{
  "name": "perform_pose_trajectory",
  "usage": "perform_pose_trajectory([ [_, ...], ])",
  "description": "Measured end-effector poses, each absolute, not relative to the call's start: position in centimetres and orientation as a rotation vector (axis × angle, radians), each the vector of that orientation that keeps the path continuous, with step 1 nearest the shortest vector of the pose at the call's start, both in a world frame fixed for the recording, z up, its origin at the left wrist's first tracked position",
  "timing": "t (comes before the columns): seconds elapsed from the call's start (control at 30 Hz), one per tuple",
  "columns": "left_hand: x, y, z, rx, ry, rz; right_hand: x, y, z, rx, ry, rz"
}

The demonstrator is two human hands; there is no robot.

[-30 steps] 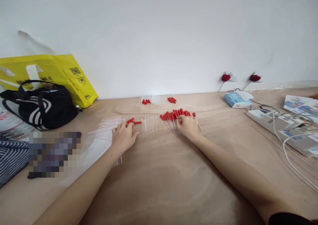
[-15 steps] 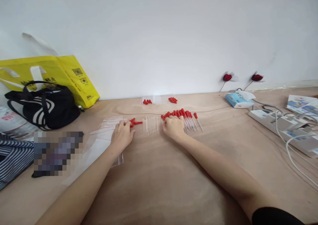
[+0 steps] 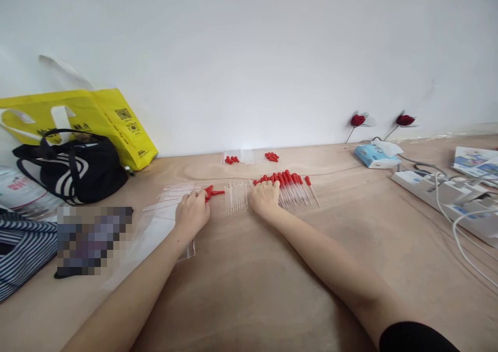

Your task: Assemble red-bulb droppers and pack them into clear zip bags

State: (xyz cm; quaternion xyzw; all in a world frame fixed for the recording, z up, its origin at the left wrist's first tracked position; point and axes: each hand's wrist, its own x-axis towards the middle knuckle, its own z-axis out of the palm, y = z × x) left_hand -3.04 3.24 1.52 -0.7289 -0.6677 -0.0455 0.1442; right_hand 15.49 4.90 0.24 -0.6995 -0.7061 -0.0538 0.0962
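My left hand (image 3: pixel 192 214) rests over a clear plastic sleeve, fingers curled down beside a small pile of red rubber bulbs (image 3: pixel 215 192); its fingertips are hidden. Loose clear dropper tubes (image 3: pixel 235 197) lie side by side between my two hands. Knuckles up, my right hand (image 3: pixel 265 196) bends its fingers over the left end of a row of red-topped droppers (image 3: pixel 293 186). Whatever is under those fingers is covered by the hand. One more red-topped dropper (image 3: pixel 312 190) lies slightly apart at the right end.
Two groups of red bulbs (image 3: pixel 232 159) lie on clear bags near the wall. Plastic sleeves (image 3: pixel 159 227) spread under my left arm. Left stand a yellow bag (image 3: pixel 128 129) and a black bag (image 3: pixel 93 170). Right are a tissue pack (image 3: pixel 376 156) and a power strip (image 3: pixel 447 201) with cables.
My right hand has slid slightly left along the dropper row, uncovering more of the tubes. My left thumb, which stuck out before, is now tucked in beside the red bulbs.
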Motion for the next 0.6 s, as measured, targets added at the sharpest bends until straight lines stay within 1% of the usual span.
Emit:
perform_pose_trajectory([
  [0.17, -3.5, 3.7, 1.6, -2.162, -1.941, -0.166, 18.6, 2.1, -0.3, -1.748, -2.134, -0.318],
  [0.4, -3.6, 3.9, 1.8, -2.195, -1.942, -0.195, 24.9, -2.7, -3.1, -1.257, -2.211, -0.276],
  [0.5, -2.4, 3.0, 2.0, -2.247, -1.803, -0.335, 26.0, -3.3, -3.2, -1.212, -2.180, -0.233],
  [0.6, -0.3, 1.3, 1.6, -2.444, -1.612, -0.541, 26.0, -3.3, -3.0, -1.209, -2.192, -0.164],
])
